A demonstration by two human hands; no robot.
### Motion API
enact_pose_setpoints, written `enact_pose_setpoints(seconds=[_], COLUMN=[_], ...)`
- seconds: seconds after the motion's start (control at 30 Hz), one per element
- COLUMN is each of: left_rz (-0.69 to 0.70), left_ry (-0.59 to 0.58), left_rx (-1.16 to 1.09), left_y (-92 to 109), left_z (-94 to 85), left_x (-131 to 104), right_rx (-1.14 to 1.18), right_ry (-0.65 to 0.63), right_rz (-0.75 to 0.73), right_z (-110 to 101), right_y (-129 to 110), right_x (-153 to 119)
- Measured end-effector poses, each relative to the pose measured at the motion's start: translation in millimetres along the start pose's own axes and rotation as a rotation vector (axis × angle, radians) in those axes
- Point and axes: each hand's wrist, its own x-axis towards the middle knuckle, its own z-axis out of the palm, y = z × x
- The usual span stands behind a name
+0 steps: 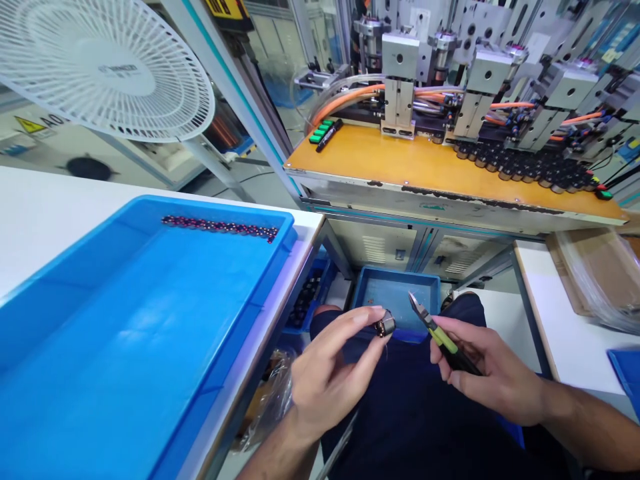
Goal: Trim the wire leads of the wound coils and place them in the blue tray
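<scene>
Between thumb and fingertips, my left hand (333, 373) pinches a small motor stator (386, 325), a short dark cylinder with copper showing and a thin wire hanging from it. My right hand (493, 370) is wrapped round the green and black handles of a pair of side cutters (447, 341). The cutters' metal jaws point up and left, apart from the stator. Both hands are above my lap, in front of a blue bin (360, 297) low between my knees.
To the left, a large blue tray (220, 383) on a white table holds a row of small parts (220, 227). Ahead, a machine's orange ledge (350, 157) carries many dark cylindrical parts (530, 167) and a black marker (329, 136). A fan (117, 70) stands upper left.
</scene>
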Motion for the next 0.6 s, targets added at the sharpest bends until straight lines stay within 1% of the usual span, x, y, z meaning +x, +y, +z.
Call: enact_pose_setpoints(seconds=[0.07,0.13,0.23,0.3,0.4,0.5,0.6], left_rz=[-0.132,-0.294,-0.529,-0.645,-0.757,-0.832,-0.870], left_ry=[0.050,0.065,0.028,0.012,0.031,0.053,0.064], left_rx=[-0.116,-0.324,-0.643,-0.759,-0.832,-0.795,-0.767], left_y=[1,0,-4,-8,-12,-12,-11], left_z=[1.3,1.5,-0.2,-2.0,-4.0,-4.5,-4.0], left_x=[2,5,11,12,12,12,12], right_rx=[0.066,0.112,0.148,0.161,0.181,0.194,0.189], right_ry=[-0.012,-0.019,0.003,0.014,0.023,0.039,0.051], right_rz=[-0.008,0.005,0.025,0.032,0.047,0.068,0.083], right_z=[-3,-5,-8,-10,-12,-12,-11], right_y=[3,8,16,21,27,30,32], right_x=[-2,-4,-8,-11,-14,-16,-18])
